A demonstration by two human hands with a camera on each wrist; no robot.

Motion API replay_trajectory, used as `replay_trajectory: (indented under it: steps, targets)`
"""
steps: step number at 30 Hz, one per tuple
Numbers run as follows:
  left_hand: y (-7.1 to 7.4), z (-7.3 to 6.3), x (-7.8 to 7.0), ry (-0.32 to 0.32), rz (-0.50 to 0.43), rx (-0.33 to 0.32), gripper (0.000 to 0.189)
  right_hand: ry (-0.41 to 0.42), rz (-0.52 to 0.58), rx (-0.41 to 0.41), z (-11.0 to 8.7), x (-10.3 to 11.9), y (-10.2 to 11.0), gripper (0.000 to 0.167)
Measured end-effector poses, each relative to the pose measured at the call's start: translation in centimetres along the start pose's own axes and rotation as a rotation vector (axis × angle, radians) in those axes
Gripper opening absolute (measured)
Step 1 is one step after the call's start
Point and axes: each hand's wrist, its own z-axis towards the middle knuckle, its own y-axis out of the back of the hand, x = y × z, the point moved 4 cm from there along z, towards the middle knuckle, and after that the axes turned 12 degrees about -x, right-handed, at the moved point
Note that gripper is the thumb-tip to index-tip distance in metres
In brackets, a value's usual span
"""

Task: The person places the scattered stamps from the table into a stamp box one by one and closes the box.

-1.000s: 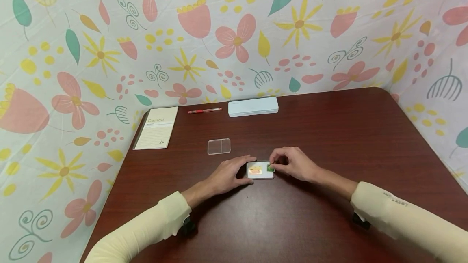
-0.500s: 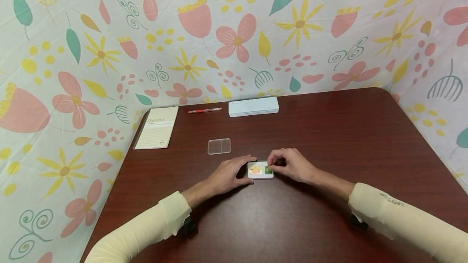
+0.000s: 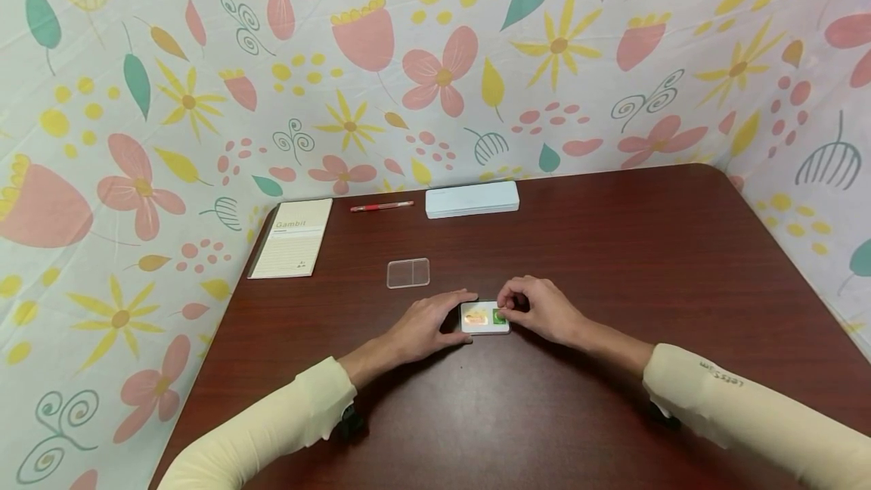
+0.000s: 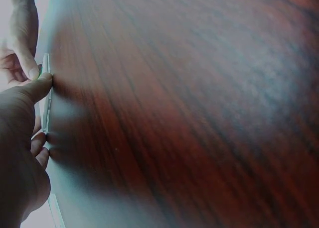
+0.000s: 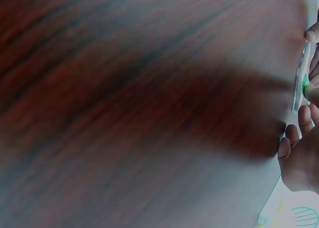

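Observation:
My left hand (image 3: 423, 325) grips a small flat white case (image 3: 486, 329) on the table, thumb along its near edge and fingers at the far edge. Seen side-on in the left wrist view, the case (image 4: 48, 108) is thin and lies close to the tabletop. An orange-gold label-like patch (image 3: 475, 317) shows on its left half. On the right half is a small green square (image 3: 499, 316), pinched by the thumb and index finger of my right hand (image 3: 544, 313). Those fingertips cover part of the square. The green piece (image 5: 305, 82) also shows in the right wrist view.
A clear two-part plastic lid (image 3: 408, 273) lies behind my left hand. Farther back are a notebook (image 3: 291, 240), a red pen (image 3: 381, 206) and a pale blue box (image 3: 472, 199). Patterned cloth (image 3: 442, 59) rises along the back edge of the brown table (image 3: 612, 233).
My right hand has moved slightly left with the green square, from the case's right edge to inside its outline. My left hand and the case have stayed still.

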Motion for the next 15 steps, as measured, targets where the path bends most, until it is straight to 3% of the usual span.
replay_trajectory:
  steps: [15]
  targets:
    - [-0.03, -0.01, -0.05, 0.005, -0.005, 0.004, 0.069, 0.015, -0.047, -0.014, 0.16, 0.26, -0.09, 0.018]
